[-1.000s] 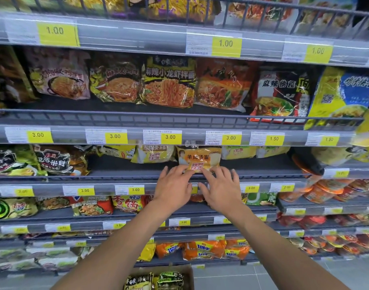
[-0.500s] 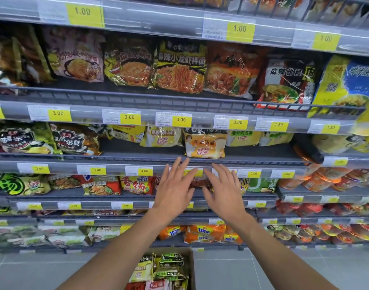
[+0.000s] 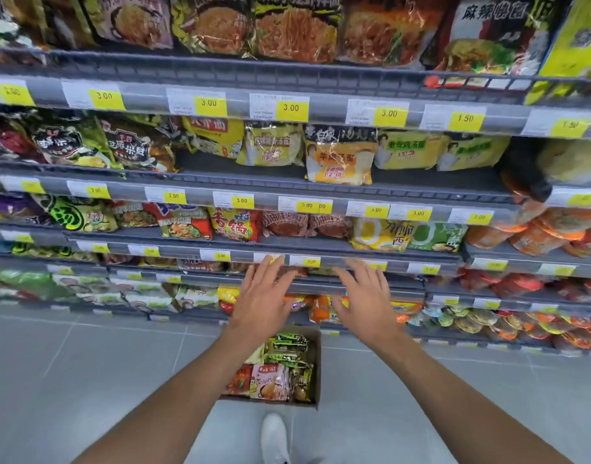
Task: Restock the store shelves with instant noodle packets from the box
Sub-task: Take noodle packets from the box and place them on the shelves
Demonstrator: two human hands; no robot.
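Note:
A cardboard box (image 3: 317, 366) sits on the floor below my hands, holding several noodle packets (image 3: 270, 380) in green, red and pink wrappers. My left hand (image 3: 265, 298) and my right hand (image 3: 364, 299) hover side by side in front of the lower shelves, fingers spread and straight, holding nothing. On the second shelf an orange and white noodle packet (image 3: 339, 159) stands upright near the shelf's front edge, apart from both hands.
Grey shelves (image 3: 287, 192) with yellow price tags hold rows of noodle packets; orange bowl noodles (image 3: 538, 236) fill the shelves at right. Grey tiled floor (image 3: 86, 380) lies left and right of the box. A white shoe (image 3: 274, 437) shows behind the box.
Both hands have let go of the orange and white packet on the shelf and dropped down and back toward the box. The view has tilted down, showing more of the box.

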